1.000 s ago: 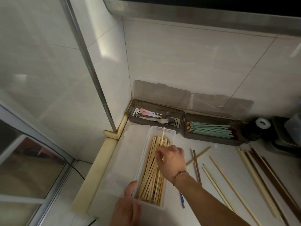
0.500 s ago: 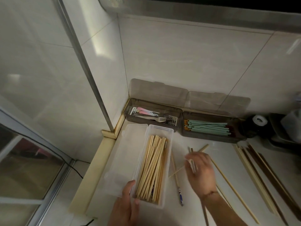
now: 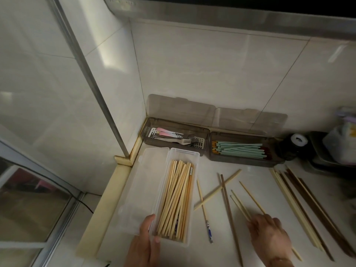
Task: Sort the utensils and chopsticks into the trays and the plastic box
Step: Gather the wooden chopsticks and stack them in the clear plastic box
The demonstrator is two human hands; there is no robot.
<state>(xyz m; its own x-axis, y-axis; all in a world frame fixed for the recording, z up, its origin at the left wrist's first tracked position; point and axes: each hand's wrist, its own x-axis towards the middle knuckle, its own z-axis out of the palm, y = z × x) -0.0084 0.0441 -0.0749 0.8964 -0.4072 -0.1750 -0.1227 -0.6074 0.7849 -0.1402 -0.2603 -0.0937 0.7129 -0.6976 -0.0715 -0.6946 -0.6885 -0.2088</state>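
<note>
Clear plastic box (image 3: pixel 192 157) on counter (image 3: pixel 240 171), full of bamboo chopsticks (image 3: pixel 178 199), near end gripped by left hand (image 3: pixel 145 245) (thumb on lid side). Loose chopsticks (image 3: pixel 243 208) beside box, under curled fingers of right hand (image 3: pixel 269 235); actual grip unclear.

Pale glossy wall tiles (image 3: pixel 212 70) all around the corner, with a metal strip (image 3: pixel 92 81) running down the left wall. A steel ledge (image 3: pixel 231 14) sits up top. At the far right there's a dark round thing with a white top (image 3: pixel 297 140) beside a dark rack (image 3: pixel 323 151) holding a bag (image 3: pixel 342 139). Lower left there's a window frame (image 3: pixel 38 189) and a black cable (image 3: pixel 84 205).
</note>
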